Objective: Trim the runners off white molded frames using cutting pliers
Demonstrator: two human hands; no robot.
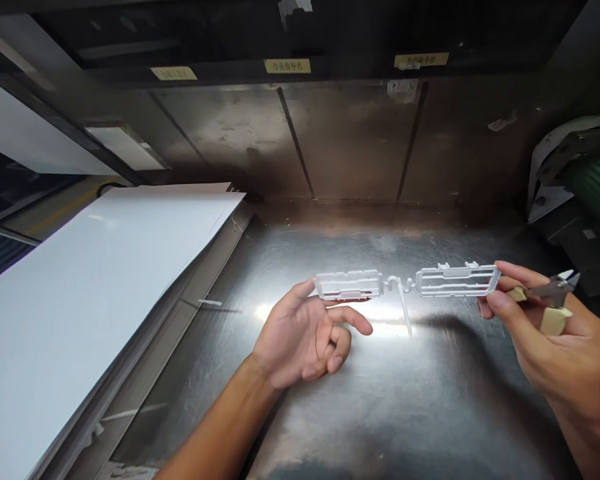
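A white molded plastic part (pixel 457 281) spans the gap between my hands above the metal bench. It is two slatted rectangular frames joined in the middle by a thin sprue (pixel 404 307) that points down. My left hand (pixel 310 333) pinches the outer end of the left frame between thumb and a finger, the other fingers loosely curled below. With thumb and forefinger my right hand (pixel 555 340) grips the far end of the right frame. Tucked in that same palm is a pair of nippers (pixel 555 293) with pale yellow handles, its jaws pointing up and right.
White sheets (pixel 110 267) lie stacked on the left over a ledge. A scratched metal bench (pixel 340 413) runs to a metal back wall (pixel 350 140) with yellow labels above. A white sliver (pixel 210 303) lies near the sheets. Dark green ribbed equipment (pixel 595 180) stands at right.
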